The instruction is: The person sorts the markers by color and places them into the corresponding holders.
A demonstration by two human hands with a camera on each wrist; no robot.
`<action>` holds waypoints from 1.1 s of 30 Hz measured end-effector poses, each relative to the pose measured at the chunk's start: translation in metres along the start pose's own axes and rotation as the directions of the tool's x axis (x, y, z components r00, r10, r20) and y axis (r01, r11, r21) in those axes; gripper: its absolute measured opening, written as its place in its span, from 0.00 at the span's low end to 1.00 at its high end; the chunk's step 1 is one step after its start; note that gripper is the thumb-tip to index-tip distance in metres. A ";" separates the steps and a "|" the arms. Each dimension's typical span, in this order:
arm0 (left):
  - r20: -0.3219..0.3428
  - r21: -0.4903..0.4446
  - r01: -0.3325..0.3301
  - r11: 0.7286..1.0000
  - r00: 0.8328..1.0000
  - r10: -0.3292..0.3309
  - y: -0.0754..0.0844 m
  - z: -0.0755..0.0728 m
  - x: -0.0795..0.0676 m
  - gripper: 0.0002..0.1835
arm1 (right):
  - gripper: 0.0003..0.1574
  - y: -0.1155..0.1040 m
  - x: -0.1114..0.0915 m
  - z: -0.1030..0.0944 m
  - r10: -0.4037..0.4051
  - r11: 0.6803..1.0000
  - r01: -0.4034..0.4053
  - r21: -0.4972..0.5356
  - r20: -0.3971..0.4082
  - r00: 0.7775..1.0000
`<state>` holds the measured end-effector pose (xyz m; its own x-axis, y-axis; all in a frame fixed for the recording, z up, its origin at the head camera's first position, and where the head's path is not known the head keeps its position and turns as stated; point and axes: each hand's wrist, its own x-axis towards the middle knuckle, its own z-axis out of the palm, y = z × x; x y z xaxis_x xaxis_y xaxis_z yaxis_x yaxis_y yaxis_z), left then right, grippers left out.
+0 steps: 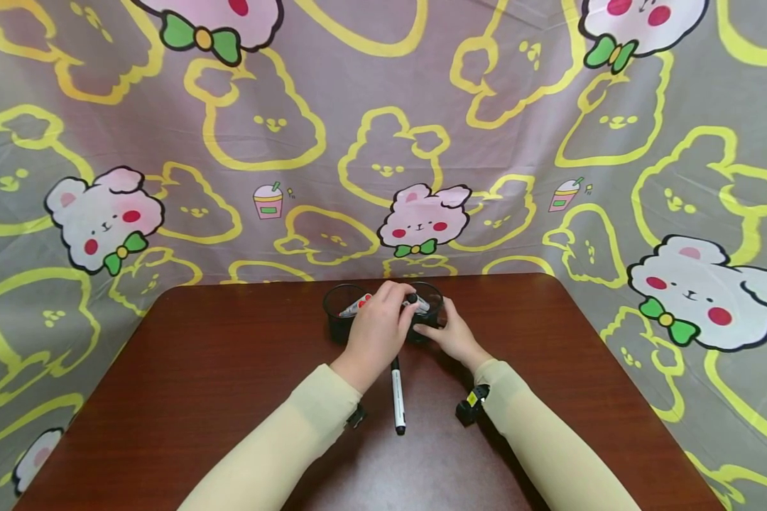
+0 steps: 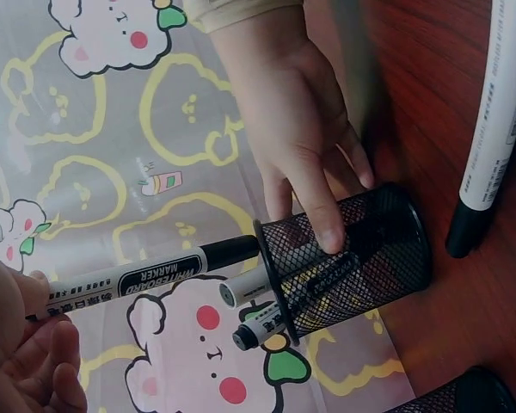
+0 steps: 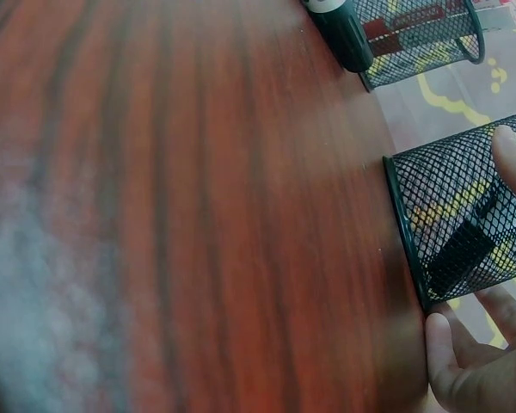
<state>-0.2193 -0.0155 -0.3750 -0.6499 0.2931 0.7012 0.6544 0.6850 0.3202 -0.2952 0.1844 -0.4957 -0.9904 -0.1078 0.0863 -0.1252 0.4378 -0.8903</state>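
My left hand point(image 1: 380, 326) pinches a black-and-white whiteboard marker point(image 2: 176, 274) above the right-hand black mesh pen cup point(image 2: 391, 228). The marker's black end is at the cup's rim, beside two other markers standing inside. My right hand point(image 1: 457, 337) grips that cup; its thumb presses the mesh while other fingers go round the far side, partly hidden. The cup stands upright on the table. In the right wrist view the mesh cup point(image 3: 451, 215) shows a dark marker end inside, low down, with fingertips at its base.
A second mesh cup point(image 1: 339, 326) holding red-and-white markers point(image 1: 355, 305) stands just left. Another black-and-white marker point(image 1: 398, 394) lies on the brown table point(image 1: 243, 397), between the forearms. A patterned cloth point(image 1: 332, 142) hangs behind the table's back edge.
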 end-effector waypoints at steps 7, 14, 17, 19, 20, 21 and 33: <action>0.024 0.020 -0.020 1.000 1.000 0.019 -0.001 0.004 0.001 0.13 | 0.49 0.000 0.000 0.000 -0.009 1.000 0.009 -0.004 -0.007 1.000; 0.052 0.048 -0.046 0.998 0.998 0.043 -0.001 0.006 0.003 0.13 | 0.49 0.001 0.001 0.001 -0.025 1.000 0.025 -0.004 -0.014 1.000; 0.067 0.053 -0.044 0.998 0.997 0.040 -0.002 0.006 0.004 0.13 | 0.49 0.000 0.000 0.001 -0.028 1.000 0.028 0.004 -0.013 1.000; 0.077 0.060 -0.044 0.997 0.996 0.040 -0.002 0.006 0.005 0.13 | 0.48 0.000 0.000 0.001 -0.028 1.000 0.028 0.006 -0.013 1.000; 0.082 0.064 -0.044 0.997 0.996 0.039 -0.002 0.006 0.005 0.13 | 0.49 0.000 0.000 0.001 -0.027 1.000 0.027 0.005 -0.012 1.000; 0.086 0.069 -0.045 0.997 0.996 0.039 -0.003 0.007 0.005 0.12 | 0.49 0.000 -0.001 0.001 -0.026 1.000 0.026 0.004 -0.010 1.000; 0.124 0.067 -0.011 0.998 0.992 0.003 -0.006 0.012 0.005 0.14 | 0.49 0.000 0.000 0.001 -0.018 1.000 0.018 0.012 -0.001 1.000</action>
<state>-0.2310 -0.0107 -0.3809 -0.6908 0.3755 0.6178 0.6343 0.7249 0.2687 -0.2949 0.1836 -0.4961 -0.9881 -0.1150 0.1023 -0.1420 0.4252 -0.8939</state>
